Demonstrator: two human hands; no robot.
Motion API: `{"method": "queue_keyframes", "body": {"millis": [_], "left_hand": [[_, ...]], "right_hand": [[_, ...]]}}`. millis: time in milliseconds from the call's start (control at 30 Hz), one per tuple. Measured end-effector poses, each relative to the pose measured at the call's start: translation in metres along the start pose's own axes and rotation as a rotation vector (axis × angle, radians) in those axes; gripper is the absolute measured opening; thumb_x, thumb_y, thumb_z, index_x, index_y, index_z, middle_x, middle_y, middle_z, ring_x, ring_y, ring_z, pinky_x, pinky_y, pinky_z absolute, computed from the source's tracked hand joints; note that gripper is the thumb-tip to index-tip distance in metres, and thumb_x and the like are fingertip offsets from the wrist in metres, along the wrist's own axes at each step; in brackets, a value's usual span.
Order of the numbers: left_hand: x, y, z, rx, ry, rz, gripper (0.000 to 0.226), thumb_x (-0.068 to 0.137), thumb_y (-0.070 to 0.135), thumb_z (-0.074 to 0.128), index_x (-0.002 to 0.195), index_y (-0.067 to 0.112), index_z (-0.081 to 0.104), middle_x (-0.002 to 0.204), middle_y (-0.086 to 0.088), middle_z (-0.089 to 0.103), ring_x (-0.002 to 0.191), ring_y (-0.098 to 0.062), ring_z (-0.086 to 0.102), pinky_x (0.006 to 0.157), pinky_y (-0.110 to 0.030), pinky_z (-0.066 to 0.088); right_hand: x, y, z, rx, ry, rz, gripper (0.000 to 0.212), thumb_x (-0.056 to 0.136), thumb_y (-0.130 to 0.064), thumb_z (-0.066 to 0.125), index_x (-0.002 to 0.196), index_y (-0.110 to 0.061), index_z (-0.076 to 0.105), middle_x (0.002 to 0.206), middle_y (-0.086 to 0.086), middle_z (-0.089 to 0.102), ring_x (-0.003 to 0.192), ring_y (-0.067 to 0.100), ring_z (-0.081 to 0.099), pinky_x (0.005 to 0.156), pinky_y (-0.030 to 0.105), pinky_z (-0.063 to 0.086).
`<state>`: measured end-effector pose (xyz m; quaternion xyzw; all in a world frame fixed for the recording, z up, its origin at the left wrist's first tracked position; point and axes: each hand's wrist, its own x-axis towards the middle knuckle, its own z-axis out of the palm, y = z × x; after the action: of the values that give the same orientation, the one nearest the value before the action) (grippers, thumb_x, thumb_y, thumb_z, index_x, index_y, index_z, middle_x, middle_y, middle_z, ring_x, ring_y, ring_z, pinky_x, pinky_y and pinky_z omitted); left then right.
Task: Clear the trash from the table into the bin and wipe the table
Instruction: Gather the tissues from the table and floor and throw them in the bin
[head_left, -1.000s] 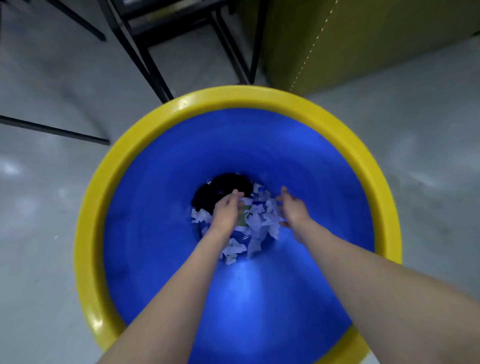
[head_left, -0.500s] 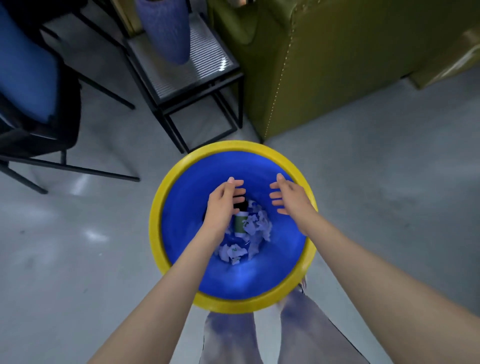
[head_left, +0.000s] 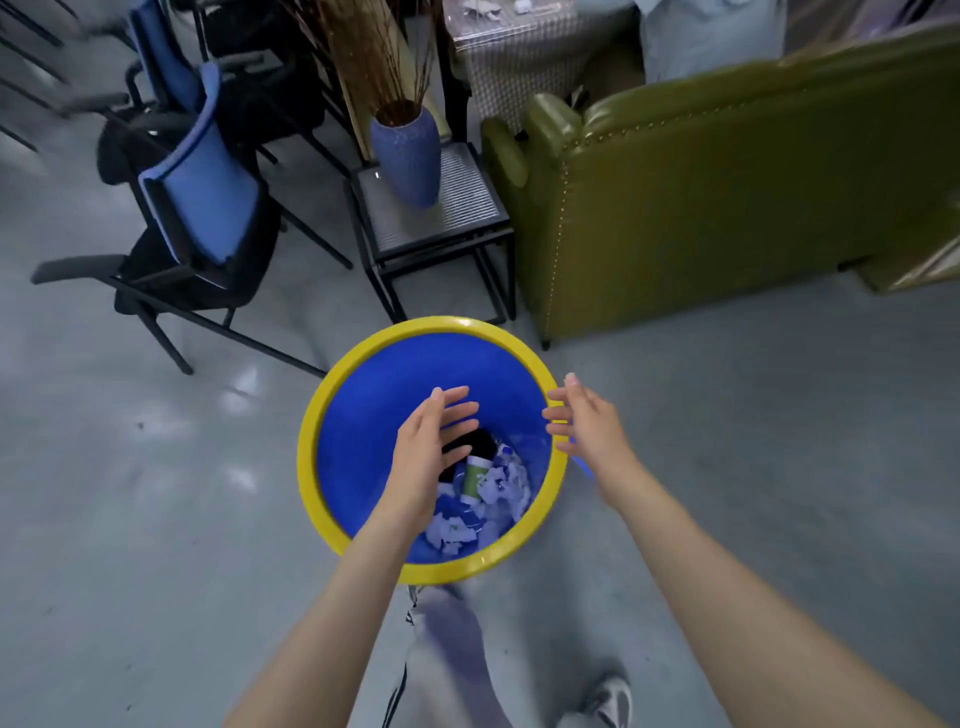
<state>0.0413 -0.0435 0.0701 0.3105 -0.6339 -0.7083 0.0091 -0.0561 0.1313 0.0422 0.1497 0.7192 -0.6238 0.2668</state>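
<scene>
Above the bin (head_left: 311, 457), left hand (head_left: 423, 452) and right hand (head_left: 589, 428) now higher, wider apart.

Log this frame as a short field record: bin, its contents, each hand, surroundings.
bin: blue bin with yellow rim, standing on the grey floor
contents: torn paper scraps, a green-labelled bottle, a dark item
left hand: left hand open and empty, above the bin's mouth
right hand: right hand open and empty, over the bin's right rim
surroundings: blue vase on a black side table, green sofa, blue chair
</scene>
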Motion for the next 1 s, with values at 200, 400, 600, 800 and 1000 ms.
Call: {"method": "queue_keyframes", "body": {"millis": [200,400,600,800,1000], "left_hand": [[-0.073,-0.023,0.032,-0.069,0.126,-0.033,0.04,0.102,0.053,0.042,0.12,0.03,0.069,0.115,0.006,0.074,0.107,-0.012,0.07,0.084,-0.033,0.054],[-0.118,-0.037,0.039,-0.092,0.313,-0.059,0.039,0.101,0.054,0.044,0.118,0.03,0.07,0.111,0.006,0.075,0.106,-0.015,0.07,0.083,-0.034,0.056],[-0.119,-0.048,0.049,-0.122,0.469,-0.11,0.037,0.104,0.044,0.043,0.115,0.023,0.07,0.109,0.0,0.075,0.102,-0.019,0.07,0.074,-0.029,0.054],[-0.081,-0.057,0.073,-0.24,0.558,-0.158,0.034,0.104,0.043,0.043,0.114,0.024,0.07,0.107,0.003,0.075,0.1,-0.016,0.071,0.073,-0.028,0.055],[-0.036,-0.039,0.099,-0.384,0.635,-0.198,0.032,0.104,0.037,0.044,0.115,0.022,0.069,0.108,0.0,0.074,0.105,-0.017,0.069,0.071,-0.026,0.054]], "right_hand": [[-0.037,0.009,-0.06,-0.011,-0.085,0.036,0.048,0.101,-0.054,0.041,0.11,-0.015,0.068,0.103,0.009,0.071,0.084,0.02,0.064,0.066,0.029,0.05],[-0.053,0.012,-0.078,-0.063,-0.187,0.07,0.048,0.101,-0.055,0.04,0.112,-0.016,0.066,0.105,0.009,0.07,0.085,0.021,0.062,0.068,0.031,0.051],[-0.033,0.006,-0.07,-0.131,-0.296,0.1,0.046,0.1,-0.056,0.044,0.111,-0.018,0.068,0.101,0.006,0.071,0.083,0.021,0.063,0.073,0.035,0.051],[0.008,-0.02,-0.064,-0.226,-0.377,0.099,0.041,0.101,-0.051,0.047,0.109,-0.017,0.069,0.1,0.006,0.071,0.081,0.02,0.063,0.069,0.032,0.052],[0.05,-0.043,-0.056,-0.349,-0.462,0.17,0.04,0.1,-0.052,0.047,0.108,-0.019,0.069,0.102,0.006,0.074,0.087,0.02,0.068,0.072,0.033,0.055]]}}
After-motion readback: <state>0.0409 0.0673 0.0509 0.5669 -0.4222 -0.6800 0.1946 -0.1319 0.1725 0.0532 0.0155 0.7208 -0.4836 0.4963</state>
